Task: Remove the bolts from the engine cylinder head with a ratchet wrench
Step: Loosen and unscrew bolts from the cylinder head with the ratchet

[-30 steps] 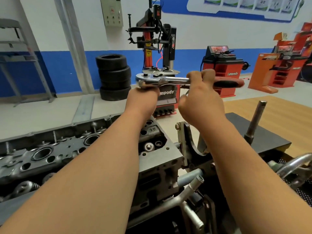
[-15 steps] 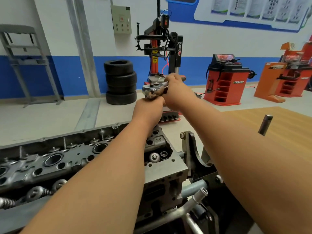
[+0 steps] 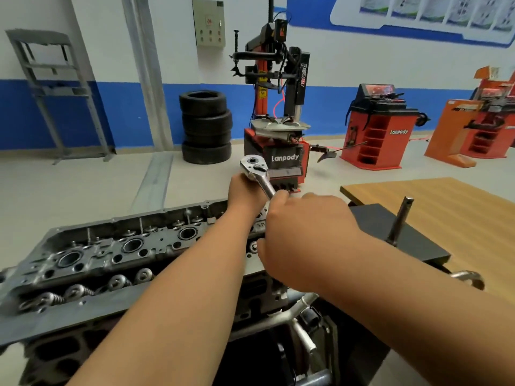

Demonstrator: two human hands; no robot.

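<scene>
Cylinder head [image 3: 117, 252] lies lengthwise on the stand, near left to centre, top face up. Ratchet wrench [image 3: 257, 174] stands above its far right end, head raised, handle slanting down to the near right.

Right hand [image 3: 303, 240] is wrapped tight round the handle, placed low for leverage, I judge. Left hand [image 3: 245, 193] sits directly under the wrench head, likely steadying it over a bolt. Its fingers are hidden, so I cannot tell how it grips. Socket and bolt are hidden behind the hands.

Stacked tyres [image 3: 206, 126] far behind.
</scene>
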